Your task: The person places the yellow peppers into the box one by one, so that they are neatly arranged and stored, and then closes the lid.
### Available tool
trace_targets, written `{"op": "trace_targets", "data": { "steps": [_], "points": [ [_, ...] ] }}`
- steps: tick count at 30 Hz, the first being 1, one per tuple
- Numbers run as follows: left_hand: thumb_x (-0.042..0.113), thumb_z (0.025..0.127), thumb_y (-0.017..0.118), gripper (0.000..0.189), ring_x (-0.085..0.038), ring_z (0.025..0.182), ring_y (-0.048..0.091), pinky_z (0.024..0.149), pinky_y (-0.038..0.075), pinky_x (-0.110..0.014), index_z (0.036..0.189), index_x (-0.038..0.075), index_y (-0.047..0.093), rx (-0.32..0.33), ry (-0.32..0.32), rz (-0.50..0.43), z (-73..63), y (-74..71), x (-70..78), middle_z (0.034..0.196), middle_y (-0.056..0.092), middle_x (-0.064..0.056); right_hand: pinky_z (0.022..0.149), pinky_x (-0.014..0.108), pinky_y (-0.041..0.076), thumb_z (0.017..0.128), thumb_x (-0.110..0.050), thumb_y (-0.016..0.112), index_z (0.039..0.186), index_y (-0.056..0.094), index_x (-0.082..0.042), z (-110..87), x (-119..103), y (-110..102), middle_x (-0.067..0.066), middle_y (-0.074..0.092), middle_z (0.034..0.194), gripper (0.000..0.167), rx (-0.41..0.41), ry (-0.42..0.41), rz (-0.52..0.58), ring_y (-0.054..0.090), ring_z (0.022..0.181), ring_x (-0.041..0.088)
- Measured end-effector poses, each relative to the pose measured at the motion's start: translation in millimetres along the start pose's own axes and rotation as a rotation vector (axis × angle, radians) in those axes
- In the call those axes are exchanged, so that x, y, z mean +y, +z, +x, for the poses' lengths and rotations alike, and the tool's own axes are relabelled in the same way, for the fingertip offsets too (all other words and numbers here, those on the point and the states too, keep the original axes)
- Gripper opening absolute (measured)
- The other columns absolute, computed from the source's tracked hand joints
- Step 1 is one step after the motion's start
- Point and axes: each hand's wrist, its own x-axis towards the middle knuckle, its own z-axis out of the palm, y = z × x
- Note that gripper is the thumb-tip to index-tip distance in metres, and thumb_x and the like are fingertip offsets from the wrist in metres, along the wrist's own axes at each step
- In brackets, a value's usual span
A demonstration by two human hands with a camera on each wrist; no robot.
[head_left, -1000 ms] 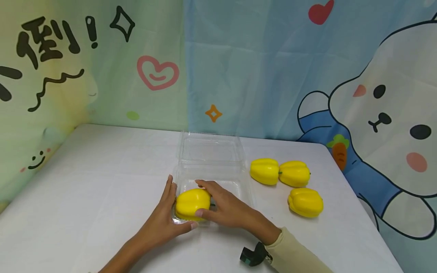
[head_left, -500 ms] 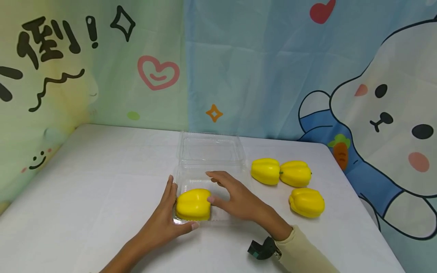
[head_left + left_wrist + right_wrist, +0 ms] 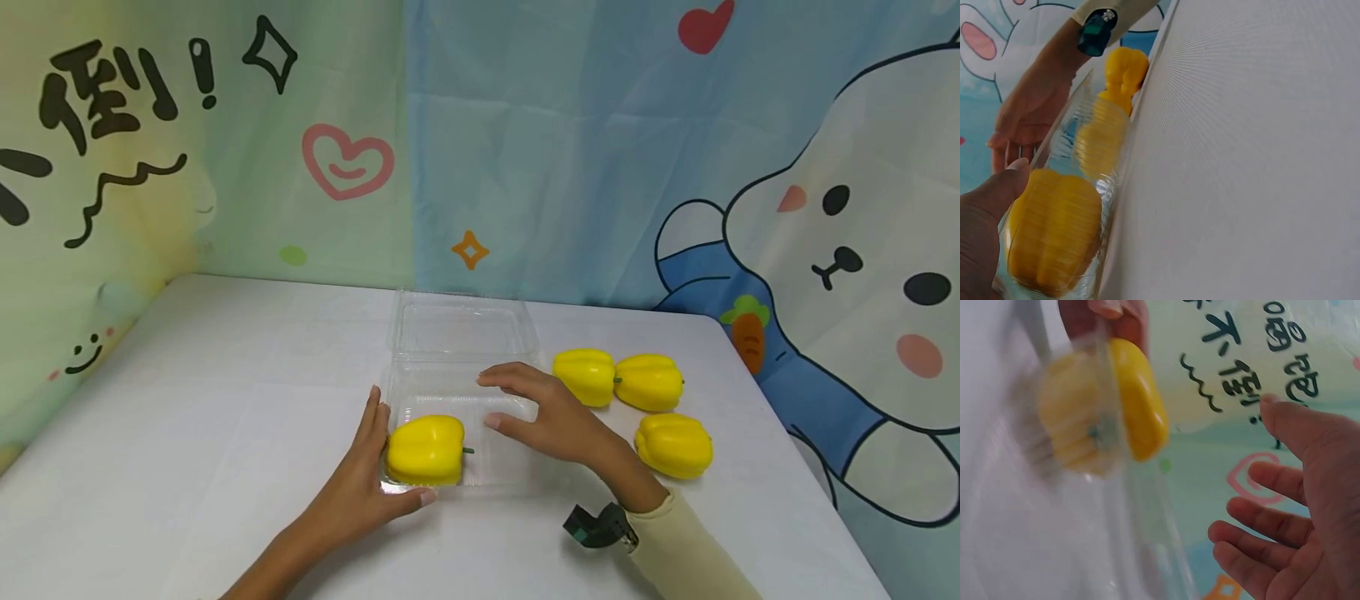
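We seem to be filling the box [image 3: 493, 460], one pepper [image 3: 426, 451] in. Our spread left hand [image 3: 363, 473] apparently just braces its side; our parted, empty right hand [image 3: 553, 418] should need another pepper [image 3: 675, 447].

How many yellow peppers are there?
4: one pepper in the clear container; on the table to its right, the back left pepper, the back right pepper and the front pepper.

Yellow, lobed bell peppers [image 3: 426, 450] look like smooth, glossy plastic; the clear, rectangular box [image 3: 465, 367] is thin, shiny plastic — ribbed; white tabletop [image 3: 225, 392], pastel printed cloth backdrop [image 3: 525, 167] and beige cloth sleeve [image 3: 690, 546] — all matt.
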Motion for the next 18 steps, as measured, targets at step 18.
{"op": "trace_targets", "data": {
  "steps": [18],
  "points": [
    [0.049,0.071,0.084,0.126,-0.033,0.145,0.011,0.110,0.022,-0.055,0.155,0.001,0.004,-0.015,-0.027,-0.002,-0.9,-0.2,1.1,0.162,-0.012,-0.004,0.096,0.046,0.045,0.082,0.010,0.071,0.124,0.059,0.008,-13.1,-6,-50,0.022,0.057,0.126,0.044,0.179,0.033,0.004,0.054,0.118,0.034]
  ]
}}
